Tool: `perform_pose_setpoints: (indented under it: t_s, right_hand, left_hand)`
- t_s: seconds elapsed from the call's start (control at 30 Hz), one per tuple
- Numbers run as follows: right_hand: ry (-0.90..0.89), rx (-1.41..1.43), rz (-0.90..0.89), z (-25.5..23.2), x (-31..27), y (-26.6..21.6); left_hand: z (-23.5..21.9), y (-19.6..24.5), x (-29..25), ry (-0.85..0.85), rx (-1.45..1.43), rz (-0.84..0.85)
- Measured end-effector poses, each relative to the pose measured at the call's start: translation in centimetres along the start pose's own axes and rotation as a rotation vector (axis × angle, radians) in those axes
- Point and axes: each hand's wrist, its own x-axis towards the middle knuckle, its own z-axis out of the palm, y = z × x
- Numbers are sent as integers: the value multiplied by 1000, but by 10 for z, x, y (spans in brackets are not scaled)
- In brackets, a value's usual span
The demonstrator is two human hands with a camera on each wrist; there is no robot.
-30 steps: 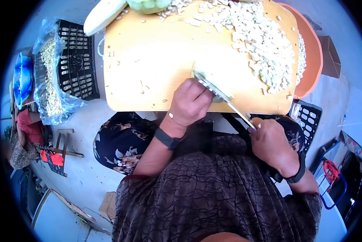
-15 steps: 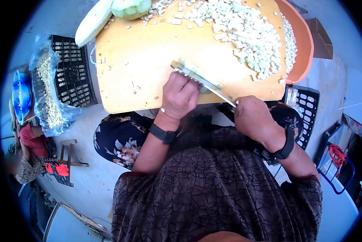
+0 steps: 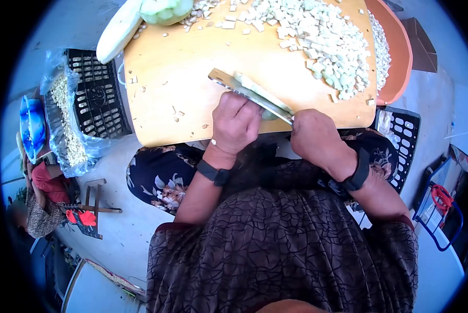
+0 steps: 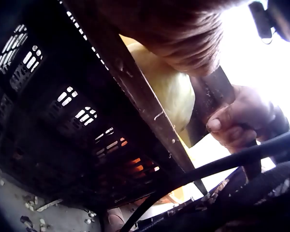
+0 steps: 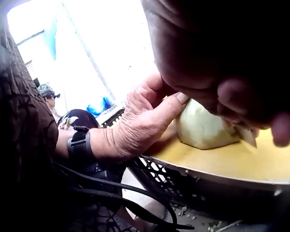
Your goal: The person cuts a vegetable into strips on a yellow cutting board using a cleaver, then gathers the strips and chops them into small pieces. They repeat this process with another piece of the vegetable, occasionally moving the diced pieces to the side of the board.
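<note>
On the wooden board (image 3: 182, 94), close to its near edge, a pale peeled vegetable (image 3: 265, 94) lies under a long knife (image 3: 244, 92). The left hand (image 3: 235, 122) holds the vegetable from the left with curled fingers. Gripping the knife's near end, the right hand (image 3: 317, 141) is close beside it. The blade slants to the upper left, past the left knuckles. In the right wrist view, the left thumb and fingers of the left hand (image 5: 145, 116) touch the rounded vegetable (image 5: 203, 128). In the left wrist view, the right hand (image 4: 241, 116) grips the knife (image 4: 215, 89).
Diced pieces (image 3: 322, 41) lie heaped at the board's right, beside an orange basin (image 3: 401, 62). A long pale vegetable (image 3: 120, 31) and a greenish one (image 3: 166, 11) sit at the upper left. Black crates (image 3: 96, 99) flank the board. Another person (image 3: 44, 198) sits far left.
The right hand has moved left and up, closer to the left hand. The knife has slid with it, its far end reaching further past the left hand. The left hand keeps its hold.
</note>
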Motion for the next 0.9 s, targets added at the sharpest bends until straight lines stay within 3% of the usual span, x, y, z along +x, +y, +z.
perform_pose_setpoints:
  t_s: [0.5, 0.7, 0.8, 0.83, 0.9]
  right_hand:
    - [203, 193, 79, 2, -10, 5]
    - [132, 352, 163, 1, -5, 12]
    - [161, 390, 94, 6, 1, 27]
    - [259, 336, 24, 10, 1, 30]
    - [215, 296, 52, 4, -2, 29]
  left_hand:
    - [-2, -1, 0, -4, -8, 35]
    - [-2, 0, 0, -10, -16, 23]
    - [-2, 0, 0, -13, -16, 20]
    - [-2, 0, -1, -13, -15, 21]
    - [-2, 0, 1, -9, -9, 25]
